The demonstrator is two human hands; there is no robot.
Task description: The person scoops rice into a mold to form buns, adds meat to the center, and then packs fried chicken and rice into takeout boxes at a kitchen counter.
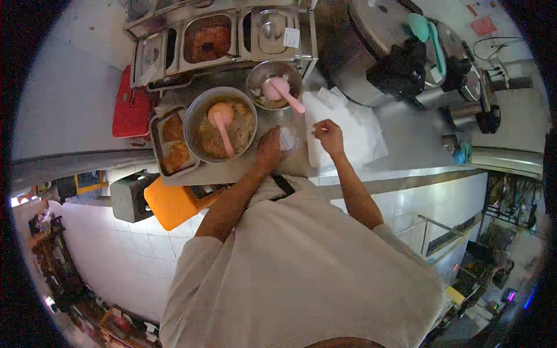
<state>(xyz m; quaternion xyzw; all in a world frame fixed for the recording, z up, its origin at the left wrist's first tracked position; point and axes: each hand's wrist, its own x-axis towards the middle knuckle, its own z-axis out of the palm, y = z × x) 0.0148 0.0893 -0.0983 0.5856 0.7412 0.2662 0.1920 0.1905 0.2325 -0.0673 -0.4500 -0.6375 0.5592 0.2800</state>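
Note:
My left hand (270, 145) is at the counter's front, its fingers on a small clear plastic packet (286, 139) with a whitish, bluish look. My right hand (329, 135) hovers over a stack of white paper sheets (363, 137); its fingers are curled and a little apart, and I see nothing in them. Left of my left hand stands a large round metal bowl (189, 143) of brothy food, with an orange-pink ladle (224, 135) resting in it. Behind my hands is a smaller metal bowl (252, 93) with a pink ladle (290, 99) leaning over its rim.
A metal tray (157, 160) of browned food touches the large bowl's left side. Steel food pans (208, 39), some lidded, fill a rack at the back. A red container (130, 106) stands left. A green ladle (435, 43) and black plastic bag (398, 69) lie atop large lidded pots (383, 26).

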